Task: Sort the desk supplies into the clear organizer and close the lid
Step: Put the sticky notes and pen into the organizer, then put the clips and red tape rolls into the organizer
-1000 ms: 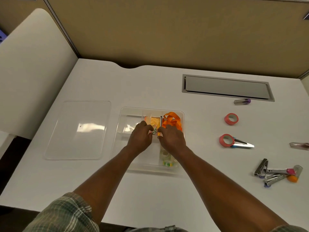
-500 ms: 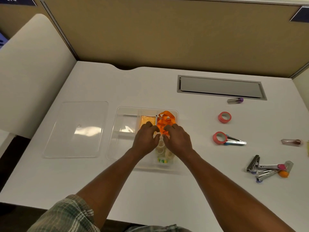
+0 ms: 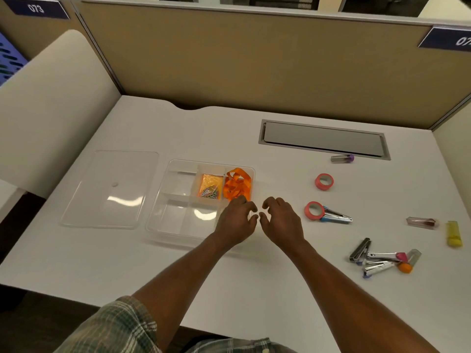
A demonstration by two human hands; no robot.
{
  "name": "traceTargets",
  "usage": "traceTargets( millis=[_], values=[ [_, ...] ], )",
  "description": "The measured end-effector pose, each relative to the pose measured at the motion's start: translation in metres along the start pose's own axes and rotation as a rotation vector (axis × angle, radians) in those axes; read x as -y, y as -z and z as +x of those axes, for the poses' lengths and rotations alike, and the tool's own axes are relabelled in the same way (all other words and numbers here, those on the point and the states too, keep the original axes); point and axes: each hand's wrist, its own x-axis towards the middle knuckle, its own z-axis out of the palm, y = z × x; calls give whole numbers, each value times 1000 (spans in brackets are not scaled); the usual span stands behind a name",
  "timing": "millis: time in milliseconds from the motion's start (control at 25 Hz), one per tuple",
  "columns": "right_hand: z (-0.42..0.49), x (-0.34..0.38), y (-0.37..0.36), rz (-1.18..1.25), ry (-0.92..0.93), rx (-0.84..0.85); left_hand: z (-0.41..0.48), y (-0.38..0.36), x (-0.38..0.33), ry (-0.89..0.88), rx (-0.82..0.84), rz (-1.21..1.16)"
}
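Note:
The clear organizer (image 3: 163,215) sits mid-desk with an orange box of coloured paper clips (image 3: 210,186) and an orange ribbon (image 3: 237,186) in its far compartments. Its clear lid (image 3: 112,189) lies flat to the left. My left hand (image 3: 235,220) hovers over the organizer's near right corner, fingers loosely curled and holding nothing. My right hand (image 3: 280,220) hangs just right of the organizer, fingers also loosely curled and empty. On the desk to the right lie two pink tape rolls (image 3: 324,181) (image 3: 314,210), a blue staple remover (image 3: 335,217) and several staplers (image 3: 377,258).
A grey cable hatch (image 3: 323,139) is set in the desk at the back right. A purple-capped tube (image 3: 342,158), a clear brown tube (image 3: 421,222) and a yellow item (image 3: 453,233) lie near the right edge. Tan partition walls enclose the desk.
Both hands have pulled back out of the organizer's far compartments and shifted right toward its near right corner. The paper clip box and ribbon are now uncovered.

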Motion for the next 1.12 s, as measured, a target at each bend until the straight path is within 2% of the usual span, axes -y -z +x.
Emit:
traceTargets(
  millis=[280,600,800,960,1120],
  values=[
    [-34,-56,28,12,-25,-10,-3,-34,-51,-23,18,34],
    [-77,-141,54,-34,-136,16,7,-109,-107,-38,125,115],
    [-105,-193,73,-31,-287,-21,19,-145,-134,-97,258,220],
    [-123,-225,86,29,-435,-71,27,-160,-137,-51,355,307],
    [-130,-250,99,47,-577,-193,32,-165,-141,-24,328,323]
  ],
)
